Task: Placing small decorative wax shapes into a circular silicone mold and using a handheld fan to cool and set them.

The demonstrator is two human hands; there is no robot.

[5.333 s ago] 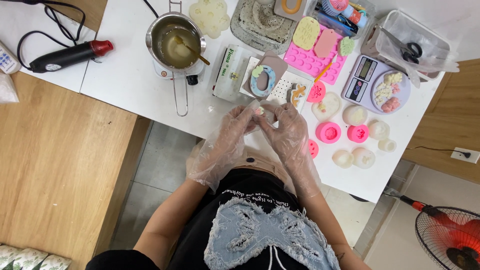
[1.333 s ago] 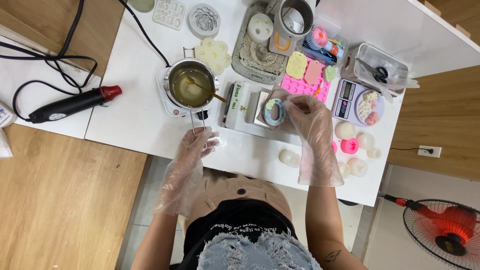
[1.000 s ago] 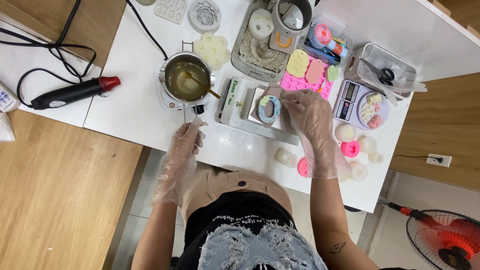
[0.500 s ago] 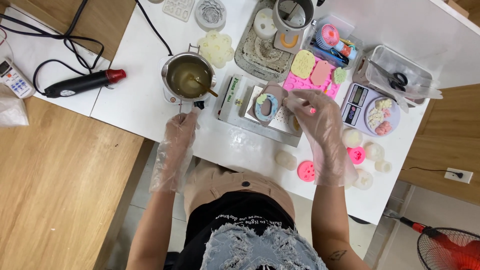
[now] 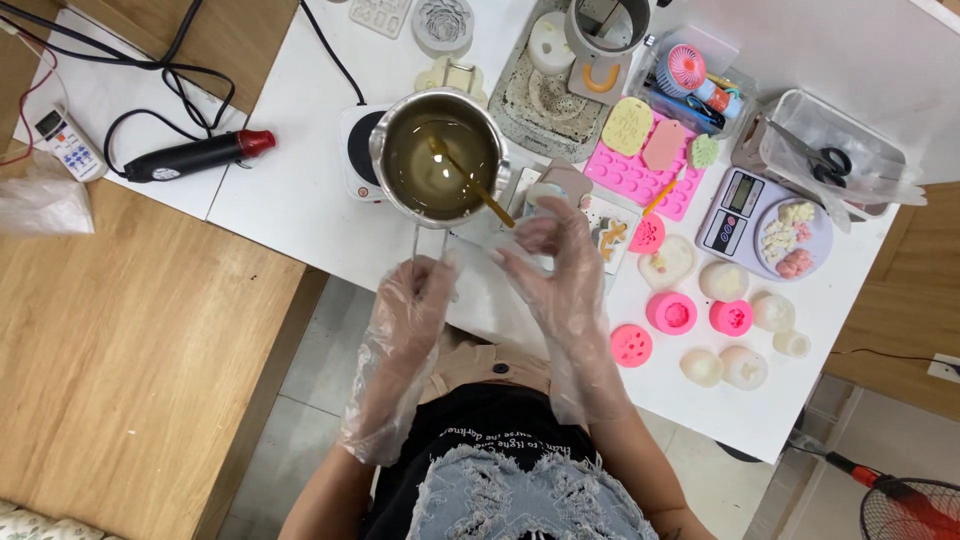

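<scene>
A steel pot (image 5: 398, 128) of yellowish melted wax with a stick in it sits on a small white hot plate (image 5: 358, 150) on the white table (image 5: 290, 200). My left hand (image 5: 408, 305), in a clear plastic glove, closes on the pot's wire handle (image 5: 415, 243) at the table's near edge. My right hand (image 5: 558, 270), also gloved, hovers with fingers spread just right of the pot. It is next to a small oval mould (image 5: 548, 192) lying on a flat tray, and holds nothing.
A heat gun (image 5: 200, 155) with a black cable and a remote (image 5: 64, 144) lie at the left. Right of the pot are a pink mould sheet (image 5: 630, 175), a scale (image 5: 742, 208), pink round moulds (image 5: 671, 313), white wax pieces (image 5: 722, 281) and a clear box (image 5: 835, 160). A fan (image 5: 915, 505) stands on the floor.
My left hand rose from the table edge to the pot's handle. My right hand drew back from the oval mould and opened. The view moved closer to the pot.
</scene>
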